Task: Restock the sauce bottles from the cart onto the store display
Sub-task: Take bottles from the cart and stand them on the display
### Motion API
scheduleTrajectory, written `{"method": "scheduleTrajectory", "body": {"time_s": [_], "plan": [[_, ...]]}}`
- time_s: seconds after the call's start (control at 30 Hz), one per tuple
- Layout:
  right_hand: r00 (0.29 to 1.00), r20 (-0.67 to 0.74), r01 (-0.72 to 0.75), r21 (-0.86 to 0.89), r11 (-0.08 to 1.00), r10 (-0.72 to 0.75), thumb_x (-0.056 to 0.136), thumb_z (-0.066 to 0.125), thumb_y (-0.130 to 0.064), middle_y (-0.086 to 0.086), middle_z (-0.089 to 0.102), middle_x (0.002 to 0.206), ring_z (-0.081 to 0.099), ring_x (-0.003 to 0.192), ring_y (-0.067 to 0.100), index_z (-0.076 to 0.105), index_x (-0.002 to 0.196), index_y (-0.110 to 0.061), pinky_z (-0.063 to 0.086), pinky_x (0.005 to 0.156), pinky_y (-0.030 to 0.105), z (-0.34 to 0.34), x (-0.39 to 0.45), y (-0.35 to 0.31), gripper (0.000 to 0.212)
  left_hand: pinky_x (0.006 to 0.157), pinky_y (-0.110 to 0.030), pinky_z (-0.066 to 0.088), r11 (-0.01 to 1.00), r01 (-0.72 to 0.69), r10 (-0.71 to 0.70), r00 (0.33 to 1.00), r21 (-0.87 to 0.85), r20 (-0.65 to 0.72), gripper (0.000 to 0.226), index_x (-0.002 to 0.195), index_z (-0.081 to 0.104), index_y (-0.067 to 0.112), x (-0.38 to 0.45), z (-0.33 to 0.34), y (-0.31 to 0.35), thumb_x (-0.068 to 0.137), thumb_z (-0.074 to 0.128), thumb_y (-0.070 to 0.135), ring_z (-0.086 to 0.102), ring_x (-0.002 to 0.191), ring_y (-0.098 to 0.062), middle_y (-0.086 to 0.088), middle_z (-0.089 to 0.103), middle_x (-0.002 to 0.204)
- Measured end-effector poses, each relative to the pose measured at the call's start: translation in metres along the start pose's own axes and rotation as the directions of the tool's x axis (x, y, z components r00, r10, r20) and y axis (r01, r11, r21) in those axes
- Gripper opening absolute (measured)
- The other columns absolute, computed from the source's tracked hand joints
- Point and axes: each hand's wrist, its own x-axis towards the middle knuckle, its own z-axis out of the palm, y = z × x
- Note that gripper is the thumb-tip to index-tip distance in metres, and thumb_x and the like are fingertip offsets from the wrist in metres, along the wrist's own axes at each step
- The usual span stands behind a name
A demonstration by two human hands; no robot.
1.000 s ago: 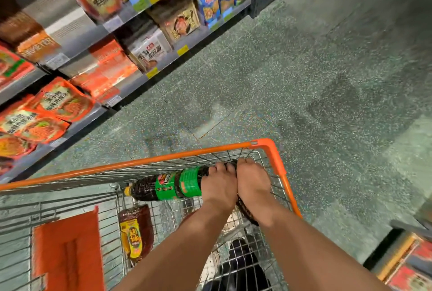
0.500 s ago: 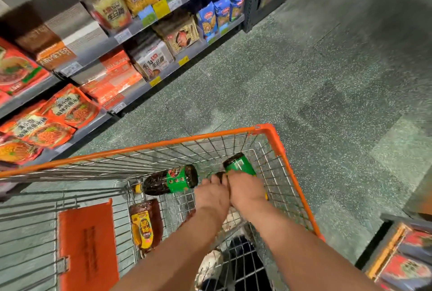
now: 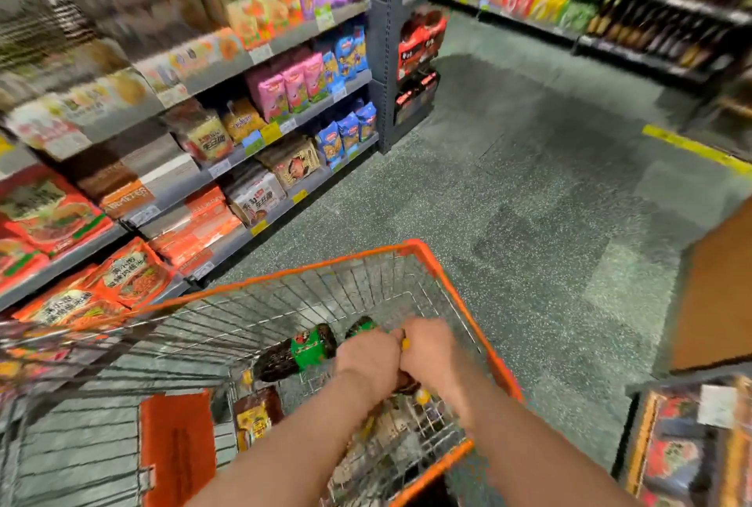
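Both my hands are inside the orange-rimmed wire cart [image 3: 451, 282]. My left hand [image 3: 368, 356] grips the near end of a dark sauce bottle with a green label [image 3: 303, 350], which lies tilted with its cap pointing left. My right hand [image 3: 433, 352] grips a second dark green-labelled bottle [image 3: 363, 328]; only its far end shows above my knuckles. A third dark bottle with a yellow label [image 3: 254, 419] lies on the cart floor to the left. The whole view is blurred.
Shelves of noodle and snack packets [image 3: 252, 197] run along the left, close to the cart. Shelves with rows of dark bottles [image 3: 659, 22] stand at the far right across the green speckled floor [image 3: 529, 201]. A display of boxed goods [image 3: 691, 449] sits at lower right. An orange seat flap [image 3: 179, 445] hangs in the cart.
My right hand has taken hold of a second green-labelled bottle and raised it. The first bottle has swung apart from it in my left hand. My view has tilted up toward the aisle.
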Motion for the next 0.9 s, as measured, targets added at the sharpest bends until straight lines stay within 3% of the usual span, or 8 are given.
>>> {"method": "scheduleTrajectory", "body": {"time_s": [0.17, 0.37, 0.6, 0.9], "plan": [[0.989, -0.147, -0.028, 0.039, 0.999, 0.033, 0.077, 0.056, -0.018, 0.014, 0.068, 0.097, 0.063, 0.097, 0.033, 0.052, 0.077, -0.017, 0.049, 0.072, 0.033, -0.056, -0.06, 0.011, 0.004, 0.083, -0.038, 0.051, 0.991, -0.122, 0.127, 0.984, 0.048, -0.127, 0.049, 0.127, 0.05, 0.029, -0.035, -0.04, 0.041, 0.081, 0.062, 0.042, 0.063, 0.107, -0.03, -0.005, 0.064, 0.114], [0.947, -0.304, -0.098, 0.018, 0.995, 0.099, 0.075, 0.058, -0.021, 0.014, 0.067, 0.096, 0.063, 0.097, 0.033, 0.059, 0.09, -0.013, 0.047, 0.071, 0.033, -0.113, -0.135, 0.041, 0.017, 0.08, -0.038, 0.052, 0.953, -0.287, 0.303, 0.928, 0.099, -0.219, 0.049, 0.114, 0.054, 0.024, -0.078, -0.084, 0.106, 0.074, 0.063, 0.052, 0.064, 0.104, -0.029, -0.004, 0.065, 0.111], [0.854, -0.412, -0.291, 0.129, 0.948, 0.318, 0.073, 0.058, -0.021, 0.016, 0.066, 0.09, 0.064, 0.09, 0.033, 0.059, 0.082, -0.015, 0.039, 0.058, 0.029, -0.165, -0.231, 0.102, 0.011, 0.078, -0.036, 0.053, 0.849, -0.504, 0.526, 0.836, 0.16, -0.155, 0.056, 0.112, 0.058, 0.024, -0.113, -0.118, 0.216, 0.065, 0.075, 0.05, 0.065, 0.102, -0.028, -0.005, 0.068, 0.108], [0.71, -0.539, -0.459, 0.134, 0.878, 0.453, 0.076, 0.059, -0.021, 0.013, 0.062, 0.081, 0.062, 0.086, 0.032, 0.055, 0.075, -0.01, 0.033, 0.057, 0.03, -0.198, -0.351, 0.21, 0.012, 0.076, -0.037, 0.052, 0.612, -0.759, 0.783, 0.621, 0.222, -0.035, 0.057, 0.11, 0.06, 0.018, -0.138, -0.111, 0.379, 0.064, 0.08, 0.046, 0.065, 0.1, -0.032, -0.011, 0.069, 0.107]]}}
